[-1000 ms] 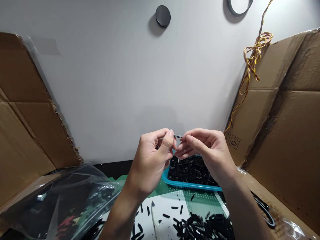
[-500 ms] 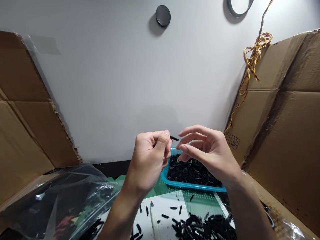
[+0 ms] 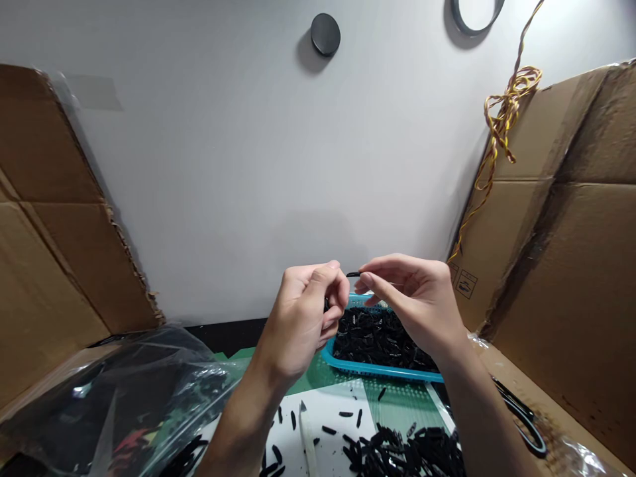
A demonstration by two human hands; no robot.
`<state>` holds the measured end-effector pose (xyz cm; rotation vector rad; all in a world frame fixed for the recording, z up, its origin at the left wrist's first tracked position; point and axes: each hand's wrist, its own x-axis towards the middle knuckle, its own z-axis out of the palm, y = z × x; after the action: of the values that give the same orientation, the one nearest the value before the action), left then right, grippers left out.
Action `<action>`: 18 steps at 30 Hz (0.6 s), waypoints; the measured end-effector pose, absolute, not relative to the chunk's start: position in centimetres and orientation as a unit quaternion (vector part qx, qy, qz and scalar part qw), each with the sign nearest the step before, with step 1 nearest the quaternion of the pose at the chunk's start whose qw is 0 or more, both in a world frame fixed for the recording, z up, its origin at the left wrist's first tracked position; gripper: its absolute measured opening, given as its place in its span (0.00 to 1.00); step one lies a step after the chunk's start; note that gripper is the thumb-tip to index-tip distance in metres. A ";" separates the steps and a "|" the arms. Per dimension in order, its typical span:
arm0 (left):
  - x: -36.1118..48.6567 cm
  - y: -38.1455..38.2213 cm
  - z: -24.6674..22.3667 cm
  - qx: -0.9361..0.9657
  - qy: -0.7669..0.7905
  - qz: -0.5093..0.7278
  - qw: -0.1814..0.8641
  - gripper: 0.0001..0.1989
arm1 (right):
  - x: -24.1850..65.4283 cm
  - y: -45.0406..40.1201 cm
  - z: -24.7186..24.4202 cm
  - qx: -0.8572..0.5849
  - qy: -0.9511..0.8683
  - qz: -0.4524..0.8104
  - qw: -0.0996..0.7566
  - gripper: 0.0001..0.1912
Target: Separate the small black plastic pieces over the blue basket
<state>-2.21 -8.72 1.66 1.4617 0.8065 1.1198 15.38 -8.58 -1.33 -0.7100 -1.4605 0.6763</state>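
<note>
My left hand [image 3: 313,315] is closed, its thumb and forefinger beside one end of a small, slim black piece [image 3: 353,274]. Another dark bit shows among its curled fingers. From the other side, the thumb and forefinger of my right hand [image 3: 410,291] pinch the same piece. Both hands are raised above a blue plastic basket [image 3: 382,373] full of similar black pieces [image 3: 380,341]. Lower down, a pile of loose black pieces [image 3: 407,452] lies near my right forearm. Whether the left fingertips still grip the slim piece is partly hidden.
A pale tool with a pointed tip [image 3: 308,440] lies on white paper [image 3: 342,397] over a green mat. Clear plastic bags [image 3: 163,371] lie left. Cardboard walls [image 3: 581,278] flank the space. A dark-handled tool with a loop [image 3: 527,424] is at right.
My right hand's fingers have closed on the black piece's free end, where before they were apart from it. My left hand has shifted slightly right.
</note>
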 end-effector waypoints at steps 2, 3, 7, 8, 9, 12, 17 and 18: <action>-2.3 -8.6 1.7 0.605 0.342 0.481 0.534 0.22 | 15.5 -7.5 -2.0 -0.351 -0.653 0.253 0.621 0.05; -2.3 -8.5 1.8 0.602 0.345 0.487 0.531 0.22 | 15.6 -6.9 -2.4 -0.369 -0.663 0.240 0.606 0.05; -2.8 -8.5 1.9 0.596 0.359 0.493 0.523 0.21 | 15.7 -5.5 -3.5 -0.395 -0.707 0.238 0.536 0.03; -2.9 -8.5 2.0 0.598 0.363 0.490 0.520 0.21 | 15.7 -5.5 -3.6 -0.397 -0.714 0.238 0.525 0.03; -3.0 -8.5 2.0 0.601 0.367 0.486 0.517 0.22 | 15.6 -5.7 -3.5 -0.398 -0.718 0.235 0.520 0.04; -2.9 -8.6 2.0 0.613 0.385 0.470 0.506 0.22 | 15.1 -7.2 -2.5 -0.376 -0.715 0.227 0.544 0.08; -2.1 -8.5 1.4 0.614 0.380 0.461 0.516 0.24 | 13.8 -9.8 -1.1 -0.291 -0.724 0.226 0.583 0.03; -2.0 -8.5 1.3 0.611 0.374 0.464 0.521 0.24 | 13.7 -10.0 -1.1 -0.286 -0.730 0.221 0.580 0.03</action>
<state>-2.03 -8.52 1.28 1.4647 0.8955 1.1111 13.68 -10.02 -1.06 -0.6691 -1.7060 0.5174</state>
